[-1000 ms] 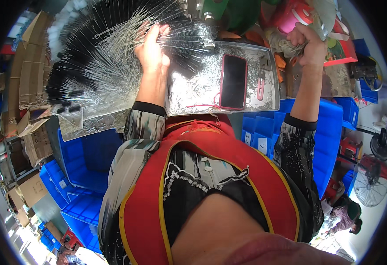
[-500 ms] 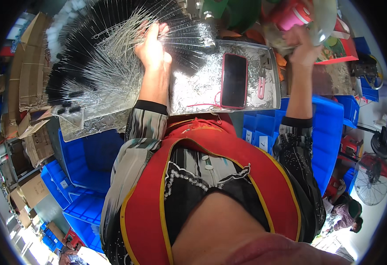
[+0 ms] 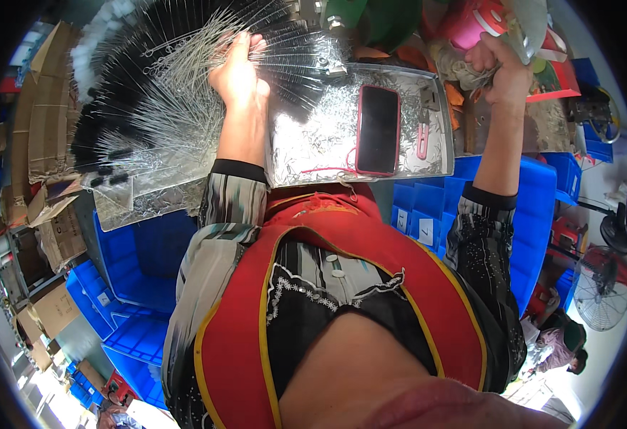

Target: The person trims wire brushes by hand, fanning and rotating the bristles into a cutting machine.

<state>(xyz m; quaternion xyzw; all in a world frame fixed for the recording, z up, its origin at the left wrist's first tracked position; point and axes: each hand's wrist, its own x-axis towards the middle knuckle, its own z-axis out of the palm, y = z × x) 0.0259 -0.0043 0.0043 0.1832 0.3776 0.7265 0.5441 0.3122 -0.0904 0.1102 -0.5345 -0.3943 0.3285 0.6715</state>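
My left hand (image 3: 238, 71) rests on a wide fan of thin wire stems with black tips (image 3: 163, 93), its fingers closed over several of the wires. The fan lies across a foil-covered work board (image 3: 313, 143). My right hand (image 3: 503, 68) is raised at the far right, gripping a clear plastic bag (image 3: 524, 25) next to a pink roll (image 3: 471, 25). A dark phone in a pink case (image 3: 378, 129) lies on the board between my arms. Small pink scissors (image 3: 423, 136) lie just right of the phone.
Blue plastic bins (image 3: 141, 264) stand below the board on the left and right (image 3: 535, 207). Cardboard boxes (image 3: 49, 100) pile up at the left. A floor fan (image 3: 603, 286) stands at the right. A person sits low at the lower right (image 3: 556, 339).
My right hand has moved a little to the left and lower with the bag. My left hand stays on the wires.
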